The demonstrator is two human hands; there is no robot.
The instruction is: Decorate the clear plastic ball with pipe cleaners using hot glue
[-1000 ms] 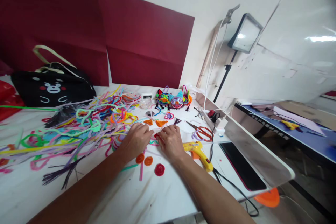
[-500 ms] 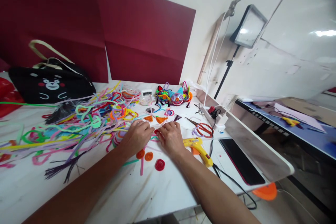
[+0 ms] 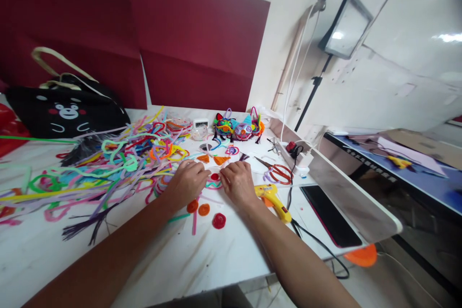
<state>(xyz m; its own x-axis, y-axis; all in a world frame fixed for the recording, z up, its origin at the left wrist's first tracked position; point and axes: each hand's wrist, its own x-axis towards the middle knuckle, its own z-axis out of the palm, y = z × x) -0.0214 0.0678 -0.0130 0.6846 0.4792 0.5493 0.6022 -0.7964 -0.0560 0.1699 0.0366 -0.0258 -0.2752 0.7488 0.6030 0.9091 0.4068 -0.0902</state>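
My left hand (image 3: pixel 187 180) and my right hand (image 3: pixel 238 184) rest close together on the white table (image 3: pixel 224 269), fingers curled. Between them lies a small pipe-cleaner piece (image 3: pixel 214 180) with a red centre and teal and pink loops; both hands pinch at its edges. Just in front of my hands lie three coiled discs: two orange discs (image 3: pixel 198 208) and a red disc (image 3: pixel 218 220). A big heap of coloured pipe cleaners (image 3: pixel 108 163) spreads to the left of my left hand.
A yellow glue gun (image 3: pixel 272 198) lies right of my right hand, its cable trailing off the edge. Red-handled scissors (image 3: pixel 277 171), a power strip (image 3: pixel 298 159), finished pipe-cleaner figures (image 3: pixel 238 130), a black bear bag (image 3: pixel 67 110) and a dark tablet (image 3: pixel 330 221) sit around.
My hands have drawn slightly apart, so the small red-centred piece now shows between them. The camera has tilted a little; the rest stays put.
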